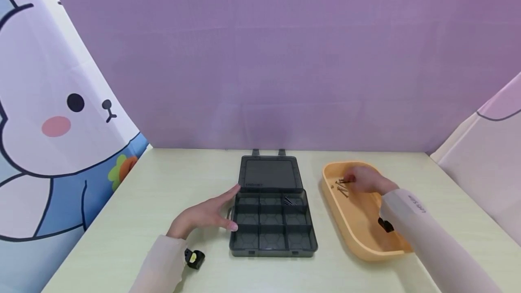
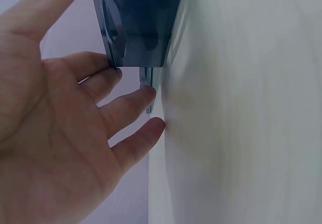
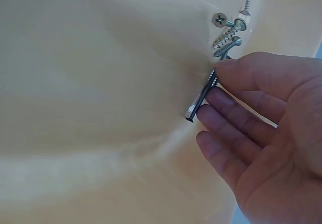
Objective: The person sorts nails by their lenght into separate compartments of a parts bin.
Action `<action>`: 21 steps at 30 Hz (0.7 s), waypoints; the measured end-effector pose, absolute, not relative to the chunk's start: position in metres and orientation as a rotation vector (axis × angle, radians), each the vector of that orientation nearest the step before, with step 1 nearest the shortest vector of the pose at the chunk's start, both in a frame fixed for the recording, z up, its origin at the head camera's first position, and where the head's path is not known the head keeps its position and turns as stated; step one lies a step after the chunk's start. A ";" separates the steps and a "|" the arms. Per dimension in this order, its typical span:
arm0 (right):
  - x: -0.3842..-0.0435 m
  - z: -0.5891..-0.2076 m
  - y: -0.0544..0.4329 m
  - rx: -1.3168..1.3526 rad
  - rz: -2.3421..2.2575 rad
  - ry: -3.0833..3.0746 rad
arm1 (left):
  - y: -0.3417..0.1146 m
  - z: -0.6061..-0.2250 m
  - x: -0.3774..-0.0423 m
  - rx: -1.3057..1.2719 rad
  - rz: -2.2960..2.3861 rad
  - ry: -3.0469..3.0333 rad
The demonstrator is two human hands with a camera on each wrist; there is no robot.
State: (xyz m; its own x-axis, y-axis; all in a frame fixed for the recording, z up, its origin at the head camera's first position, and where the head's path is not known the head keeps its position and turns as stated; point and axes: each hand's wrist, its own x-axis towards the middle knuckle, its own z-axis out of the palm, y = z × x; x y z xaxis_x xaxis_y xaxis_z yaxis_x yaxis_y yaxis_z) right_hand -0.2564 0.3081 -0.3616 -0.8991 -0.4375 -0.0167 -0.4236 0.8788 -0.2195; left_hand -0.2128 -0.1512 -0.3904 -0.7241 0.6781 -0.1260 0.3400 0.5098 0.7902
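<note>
A dark, see-through organizer box [image 1: 273,254] lies on the table with its lid [image 1: 270,173] folded back. Several black screws [image 1: 289,201] sit in its back right compartment. My left hand [image 1: 206,214] rests at the box's left side, fingers spread; in the left wrist view its fingertips are by the box's corner [image 2: 146,48]. Inside the orange tray [image 1: 346,227], my right hand [image 1: 364,179] pinches a black screw [image 3: 202,95] between thumb and fingers, its head pointing away from the thumb. Several silver screws [image 3: 229,35] lie in the tray beside that hand.
The tray stands to the right of the box on the pale table [image 1: 187,171]. A purple cloth backdrop [image 1: 268,58] rises behind the table's far edge. Cartoon-printed cloth [image 1: 61,116] hangs at the left. Each wrist wears a small black camera mount [image 1: 194,258].
</note>
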 end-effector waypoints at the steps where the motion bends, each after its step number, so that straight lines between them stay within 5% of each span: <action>1: -0.257 -0.362 0.308 -0.685 -0.322 2.980 | -0.151 -0.390 -0.213 0.838 1.086 2.334; 21: -0.258 -0.372 0.306 -0.623 -0.395 2.882 | -0.152 -0.389 -0.212 0.833 1.082 2.322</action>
